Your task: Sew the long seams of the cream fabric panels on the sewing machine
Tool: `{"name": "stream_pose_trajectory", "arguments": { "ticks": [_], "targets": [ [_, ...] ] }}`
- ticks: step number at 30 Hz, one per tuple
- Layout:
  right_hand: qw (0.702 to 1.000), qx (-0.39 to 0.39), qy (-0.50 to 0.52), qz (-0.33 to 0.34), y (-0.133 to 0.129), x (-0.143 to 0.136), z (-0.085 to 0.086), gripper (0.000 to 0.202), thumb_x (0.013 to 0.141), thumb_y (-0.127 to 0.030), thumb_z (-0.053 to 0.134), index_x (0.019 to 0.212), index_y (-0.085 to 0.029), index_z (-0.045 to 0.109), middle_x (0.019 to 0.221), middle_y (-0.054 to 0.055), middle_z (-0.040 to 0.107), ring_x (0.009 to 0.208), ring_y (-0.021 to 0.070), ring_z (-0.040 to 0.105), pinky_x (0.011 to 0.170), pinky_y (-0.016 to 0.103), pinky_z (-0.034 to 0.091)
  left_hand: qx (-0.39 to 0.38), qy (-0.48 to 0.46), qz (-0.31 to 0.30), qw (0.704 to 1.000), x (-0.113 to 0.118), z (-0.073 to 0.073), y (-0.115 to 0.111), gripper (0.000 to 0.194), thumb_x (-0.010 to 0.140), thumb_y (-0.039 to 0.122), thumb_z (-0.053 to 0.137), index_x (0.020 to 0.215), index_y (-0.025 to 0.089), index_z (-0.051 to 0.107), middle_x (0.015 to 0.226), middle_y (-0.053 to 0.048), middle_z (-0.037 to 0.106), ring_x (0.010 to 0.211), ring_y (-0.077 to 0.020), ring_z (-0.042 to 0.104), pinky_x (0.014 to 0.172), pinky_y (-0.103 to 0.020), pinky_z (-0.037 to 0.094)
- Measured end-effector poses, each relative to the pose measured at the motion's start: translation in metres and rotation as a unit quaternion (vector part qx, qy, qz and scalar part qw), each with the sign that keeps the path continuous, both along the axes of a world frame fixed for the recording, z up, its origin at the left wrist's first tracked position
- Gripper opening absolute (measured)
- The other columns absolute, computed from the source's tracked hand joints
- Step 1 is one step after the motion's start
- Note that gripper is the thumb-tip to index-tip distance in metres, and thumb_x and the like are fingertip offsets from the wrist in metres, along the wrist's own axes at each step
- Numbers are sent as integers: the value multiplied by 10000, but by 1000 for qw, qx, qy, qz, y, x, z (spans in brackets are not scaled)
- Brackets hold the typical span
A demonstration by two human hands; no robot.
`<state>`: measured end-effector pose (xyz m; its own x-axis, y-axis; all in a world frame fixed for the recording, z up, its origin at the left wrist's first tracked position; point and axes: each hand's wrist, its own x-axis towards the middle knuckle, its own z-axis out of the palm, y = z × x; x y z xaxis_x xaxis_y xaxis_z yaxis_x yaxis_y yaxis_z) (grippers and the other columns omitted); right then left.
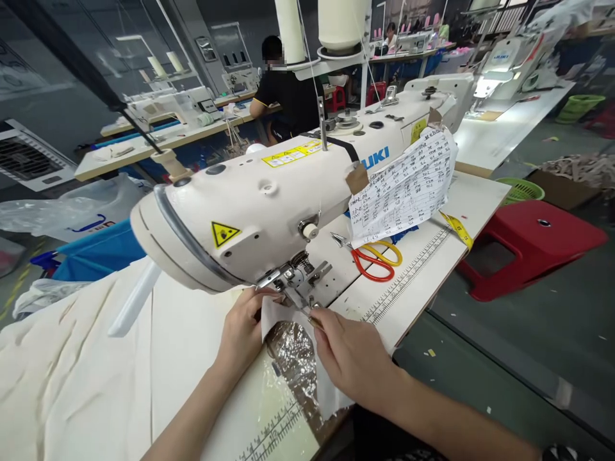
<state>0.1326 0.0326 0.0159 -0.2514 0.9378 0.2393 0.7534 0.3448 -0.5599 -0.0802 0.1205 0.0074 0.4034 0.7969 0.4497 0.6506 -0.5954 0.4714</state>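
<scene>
Curved off-white fabric piece (330,396) sits between both hands, its far edge under the needle area of a white JUKI sewing machine (288,186). Left hand (243,326): fingers bent, nearly closed, at the fabric's left edge; tips partly hidden, can't tell grip. Right hand (353,358): fingers curled, thumb and forefinger close together at a thin metal piece (298,301), beside the fabric; can't tell what's pinched. Beyond right hand: orange-and-yellow-handled scissors (375,261), handwritten white paper sheet (403,189), farther right a red plastic stool (533,237). Left of left hand: large cream cloth (72,358).
</scene>
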Motion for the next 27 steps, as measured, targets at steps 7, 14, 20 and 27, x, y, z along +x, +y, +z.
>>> {"name": "stream_pose_trajectory", "arguments": {
  "ticks": [7,14,20,27],
  "targets": [
    [998,2,-58,13,11,-11,3,239,974,-166,420,1164,-152,565,909,77,707,743,215,676,561,295,443,-18,7,15,1000,-1,-2,1,219,906,359,534,906,209,694,938,-49,706,870,-195,677,727,-296,553],
    [998,9,-60,13,12,-12,0,225,989,-176,407,1156,-155,556,902,69,699,738,205,666,562,293,442,-26,27,31,999,0,-5,1,215,888,365,536,932,203,670,924,-61,685,851,-207,662,703,-316,543],
    [998,9,-64,28,11,-11,-1,271,993,-171,390,1220,-136,533,961,86,695,793,219,672,583,305,470,-52,23,51,997,1,-5,4,224,846,382,542,907,204,664,875,-54,685,811,-214,655,687,-327,531],
    [998,13,-62,22,11,-11,-1,285,998,-183,387,1235,-128,536,963,89,702,781,220,678,575,310,480,-64,-29,55,996,2,0,2,223,868,390,556,791,205,655,850,-39,700,784,-189,663,663,-291,520]
  ]
}}
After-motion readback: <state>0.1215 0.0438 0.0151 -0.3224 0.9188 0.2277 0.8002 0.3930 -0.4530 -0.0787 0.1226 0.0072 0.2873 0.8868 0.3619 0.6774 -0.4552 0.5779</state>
